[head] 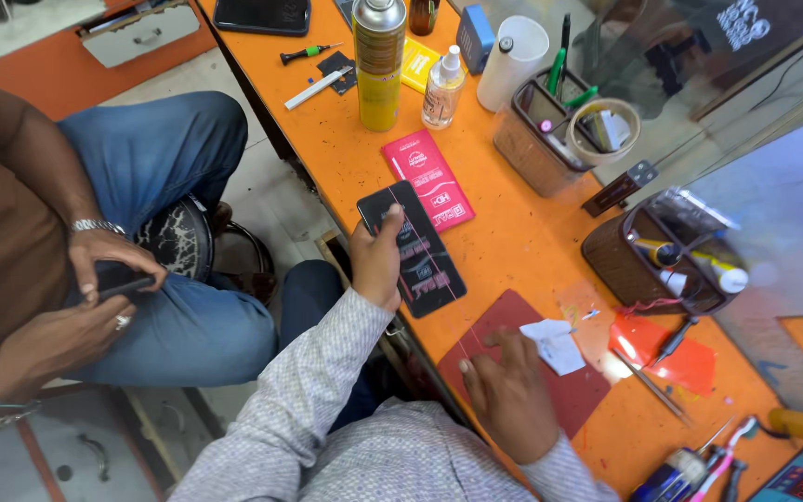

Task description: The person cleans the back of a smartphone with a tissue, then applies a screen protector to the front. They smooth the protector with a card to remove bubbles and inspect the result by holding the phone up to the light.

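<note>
My left hand (376, 263) grips a black phone-shaped slab (386, 206) by its near edge, thumb pressed on its face. The slab overlaps a black flat packet (434, 274) lying on the orange table (504, 232). A thin wire (429, 270) runs taut from the slab's top down to my right hand (510, 395). That hand rests with curled fingers on a dark red mat (578, 395), the wire's end at its thumb. A crumpled white tissue (555, 344) lies just beyond its fingertips.
A red flat packet (427, 177) lies beside the slab. Farther back stand a yellow spray can (379, 60), a clear bottle (442, 88) and a tool holder (550, 130) with a tape roll. A brown basket (638, 274) holds tubes. Another person (95, 270) sits at left holding a phone.
</note>
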